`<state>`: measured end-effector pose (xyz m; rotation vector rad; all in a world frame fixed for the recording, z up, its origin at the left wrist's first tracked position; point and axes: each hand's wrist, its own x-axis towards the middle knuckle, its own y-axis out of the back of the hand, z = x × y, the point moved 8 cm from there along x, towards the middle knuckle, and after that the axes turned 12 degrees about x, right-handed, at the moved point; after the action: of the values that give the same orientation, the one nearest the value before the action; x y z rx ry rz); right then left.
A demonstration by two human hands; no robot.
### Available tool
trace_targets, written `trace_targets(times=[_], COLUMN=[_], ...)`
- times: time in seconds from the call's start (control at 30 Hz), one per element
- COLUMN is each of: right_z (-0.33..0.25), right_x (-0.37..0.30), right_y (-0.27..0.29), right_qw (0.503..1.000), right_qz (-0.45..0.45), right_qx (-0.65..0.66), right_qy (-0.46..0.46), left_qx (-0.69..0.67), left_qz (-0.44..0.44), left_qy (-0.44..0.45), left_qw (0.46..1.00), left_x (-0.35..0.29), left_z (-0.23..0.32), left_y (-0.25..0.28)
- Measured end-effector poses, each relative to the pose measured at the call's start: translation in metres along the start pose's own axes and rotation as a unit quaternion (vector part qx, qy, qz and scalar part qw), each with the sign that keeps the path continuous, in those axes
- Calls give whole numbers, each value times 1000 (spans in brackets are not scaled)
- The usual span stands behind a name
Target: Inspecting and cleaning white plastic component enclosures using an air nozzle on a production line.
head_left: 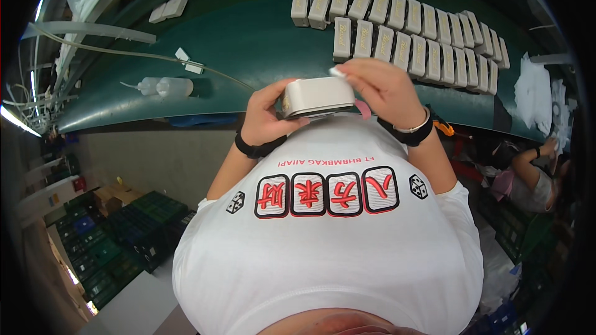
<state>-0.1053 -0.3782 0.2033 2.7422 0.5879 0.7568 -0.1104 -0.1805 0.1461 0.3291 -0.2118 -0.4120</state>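
A cream-white box-shaped case [320, 94] with rounded edges is held near the table's front edge, close to my body. My left hand [266, 113] grips its left end, thumb below and fingers on top. At the right end, my right hand [386, 90] pinches a small white wad [337, 72], perhaps cloth or tissue, by the case's upper right corner. A pink strip [362, 109] hangs beneath my right fingers, beside the case; what it is fixed to is hidden. Black bands circle both wrists.
Two rows of similar cream cases [385, 43] stand on the green table [236, 31]. Clear squeeze bottles [166, 87], small white blocks [189, 62] and a hose [149, 56] lie left. White plastic bags [532, 94] lie right, near another person's arm [528, 164]. Green crates [112, 254] stand lower left.
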Motion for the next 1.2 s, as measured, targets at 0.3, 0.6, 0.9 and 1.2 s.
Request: trace_targets(times=[0.3, 0.6, 0.9, 1.2], right_z=[45, -19, -28, 0], right_x=[-18, 16, 14, 15], right_y=[34, -16, -12, -15], right_qw=[943, 989, 992, 996], right_qz=[222, 48, 118, 54], right_qx=[193, 134, 1, 65], right_qy=[-158, 32, 42, -5], left_qx=[-112, -213, -233, -374], left_qz=[8, 85, 160, 208], left_qy=[-14, -15, -22, 53], left_qw=[994, 973, 959, 902], left_x=[-9, -12, -10, 3], left_z=[-4, -10, -8, -22], left_y=[13, 20, 23, 49])
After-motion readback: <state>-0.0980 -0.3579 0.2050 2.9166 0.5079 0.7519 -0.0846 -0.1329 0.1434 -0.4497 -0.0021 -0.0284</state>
